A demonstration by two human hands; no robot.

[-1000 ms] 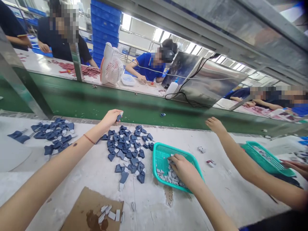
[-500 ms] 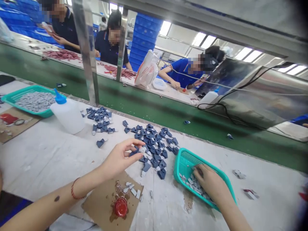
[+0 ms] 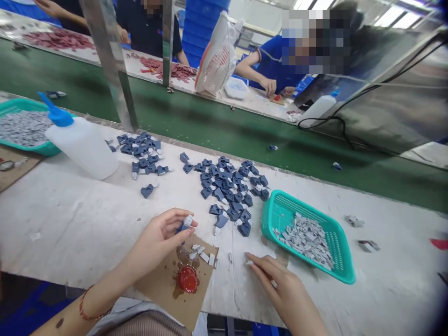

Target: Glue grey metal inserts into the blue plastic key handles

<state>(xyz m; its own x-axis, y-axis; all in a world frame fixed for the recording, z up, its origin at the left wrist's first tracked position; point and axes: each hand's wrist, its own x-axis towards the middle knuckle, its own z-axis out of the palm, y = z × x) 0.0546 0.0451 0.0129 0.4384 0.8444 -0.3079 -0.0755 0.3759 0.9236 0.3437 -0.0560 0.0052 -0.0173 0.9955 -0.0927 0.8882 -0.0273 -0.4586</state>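
In my left hand is a dark blue plastic part with a pale grey end, pinched between thumb and fingers above the cardboard. My right hand pinches a small grey-white piece at the fingertips, left of the green basket, which holds many similar grey pieces. Below my left hand, a red cap with wet liquid around it sits on the cardboard. Several grey pieces lie at the cardboard's upper edge. Beyond both hands spreads a pile of blue parts.
A white squeeze bottle with a blue nozzle stands at left, by another green basket. Past the table edge runs a green conveyor belt with a metal post. Co-workers sit across it, near a plastic bag.
My right hand has left the basket and moved left toward the cardboard, a small grey piece in its fingertips. My left hand has drawn back from the blue pile with its part. The view has tilted down.
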